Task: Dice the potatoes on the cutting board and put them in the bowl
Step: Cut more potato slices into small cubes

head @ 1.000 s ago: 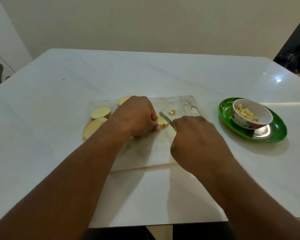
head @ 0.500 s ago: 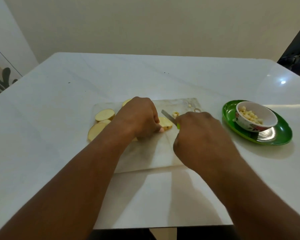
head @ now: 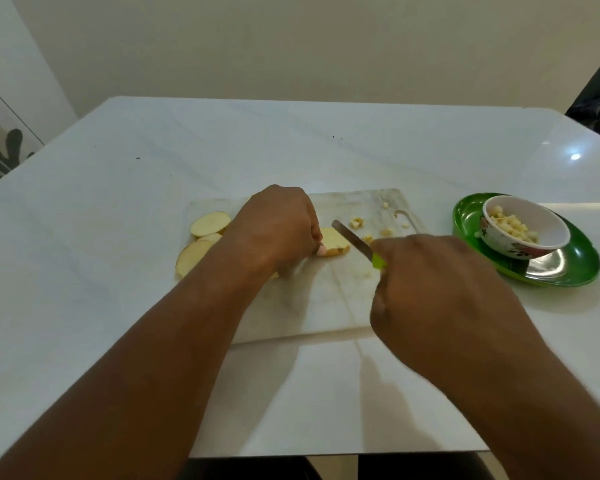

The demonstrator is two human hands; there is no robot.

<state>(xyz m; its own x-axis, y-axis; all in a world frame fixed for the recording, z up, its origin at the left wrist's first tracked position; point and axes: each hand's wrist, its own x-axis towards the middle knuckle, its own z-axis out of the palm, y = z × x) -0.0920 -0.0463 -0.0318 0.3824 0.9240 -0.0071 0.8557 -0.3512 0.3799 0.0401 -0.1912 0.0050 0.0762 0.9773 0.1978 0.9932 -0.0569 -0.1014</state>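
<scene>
Mid-dice: your left hand (head: 278,230) pins the potato slice (head: 334,242) steady.
Your right hand (head: 444,292) clenches the knife (head: 352,241), blade angled toward ten o'clock.

You have nothing to read here: no words, numbers or brand marks show on any surface. The bowl (head: 520,233) bears only a flower pattern, with no lettering.
</scene>
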